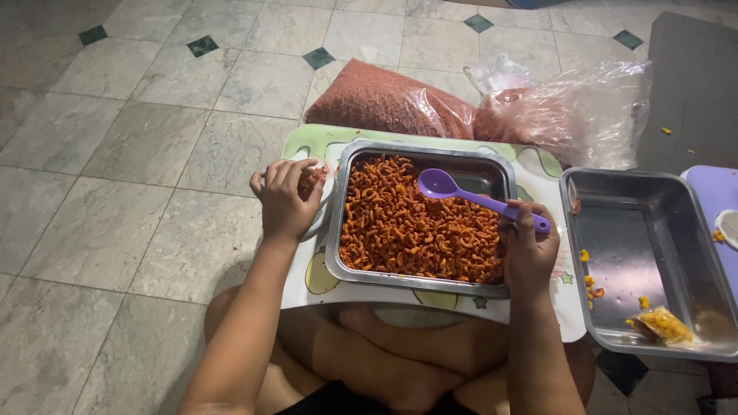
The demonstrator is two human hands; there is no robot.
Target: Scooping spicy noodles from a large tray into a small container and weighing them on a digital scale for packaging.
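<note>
Spoon [461,192] handle in right hand [527,250] (over tray [338,223]).

Dim indoor light, soft shadows, sharp focus

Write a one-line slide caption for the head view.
Right hand holds purple spoon over metal tray of orange snacks; left hand holds small packet.

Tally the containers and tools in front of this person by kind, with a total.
Metal trays: 2, the full tray of orange-red curls and the nearly empty tray
Plastic bags of snacks: 2, the filled bag and the slack bag
Purple spoons: 1, the purple spoon in the right hand
Total: 5
</note>
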